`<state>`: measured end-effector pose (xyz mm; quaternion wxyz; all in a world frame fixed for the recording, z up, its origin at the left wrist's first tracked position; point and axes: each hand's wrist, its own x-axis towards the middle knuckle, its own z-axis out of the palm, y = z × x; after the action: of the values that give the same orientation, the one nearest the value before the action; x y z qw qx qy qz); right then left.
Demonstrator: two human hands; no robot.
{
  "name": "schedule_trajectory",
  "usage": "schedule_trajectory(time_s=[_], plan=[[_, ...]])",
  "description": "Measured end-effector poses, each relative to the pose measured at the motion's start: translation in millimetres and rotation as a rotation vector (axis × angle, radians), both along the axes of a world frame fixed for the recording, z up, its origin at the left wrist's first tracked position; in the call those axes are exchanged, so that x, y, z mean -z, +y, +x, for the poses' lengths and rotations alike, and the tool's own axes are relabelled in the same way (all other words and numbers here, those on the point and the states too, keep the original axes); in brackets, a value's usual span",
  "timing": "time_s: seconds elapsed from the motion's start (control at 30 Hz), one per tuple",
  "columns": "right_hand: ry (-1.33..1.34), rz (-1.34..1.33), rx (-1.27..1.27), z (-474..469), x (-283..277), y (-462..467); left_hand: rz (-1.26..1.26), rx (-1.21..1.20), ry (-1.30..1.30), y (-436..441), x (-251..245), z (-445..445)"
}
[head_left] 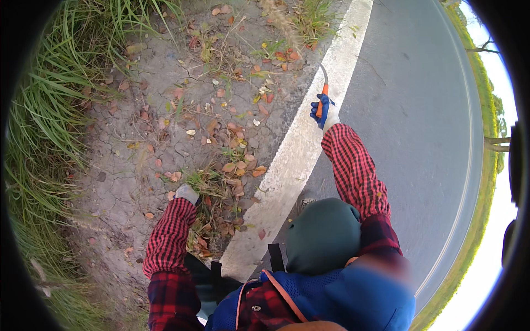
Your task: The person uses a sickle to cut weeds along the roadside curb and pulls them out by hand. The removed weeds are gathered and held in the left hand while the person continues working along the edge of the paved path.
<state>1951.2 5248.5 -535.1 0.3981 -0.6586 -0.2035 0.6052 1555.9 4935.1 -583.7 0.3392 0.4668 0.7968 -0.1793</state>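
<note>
My right hand (pixel 325 109), in a white and blue coated work glove, grips the orange handle of a sickle (pixel 325 78). Its thin curved blade points away from me, above the white painted road line (pixel 290 159). My left hand (pixel 187 193), also gloved, is low at the left, beside a tuft of grass (pixel 209 183) mixed with dry leaves. Its fingers are mostly hidden behind the back of the glove, so whether they hold any grass cannot be seen. Checked red sleeves cover both arms.
Tall green grass (pixel 45 136) lines the left side. Cracked bare soil (pixel 124 165) with scattered fallen leaves lies between it and the road line. Grey asphalt (pixel 414 124) stretches to the right. Another grass clump (pixel 314 25) grows at the top by the line. My bent knee (pixel 325 236) is below.
</note>
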Motion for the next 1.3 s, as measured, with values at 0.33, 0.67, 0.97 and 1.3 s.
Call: schedule_trajectory(time_s=[0.33,0.67,0.97,1.3], plan=[[0.022,0.0,0.089,-28.1,35.8,127.9,-0.138,0.058,0.022,-19.3,46.0,-15.3],[-0.203,0.068,0.015,-43.6,55.5,132.9,-0.341,0.348,0.006,-31.0,65.0,-23.5],[0.008,0.146,0.232,-51.4,40.3,41.4,-0.035,0.208,0.1,-47.0,70.0,-26.8],[-0.187,-0.094,0.063,-12.5,52.8,218.1,0.173,0.047,0.694,-90.3,160.0,-37.4]])
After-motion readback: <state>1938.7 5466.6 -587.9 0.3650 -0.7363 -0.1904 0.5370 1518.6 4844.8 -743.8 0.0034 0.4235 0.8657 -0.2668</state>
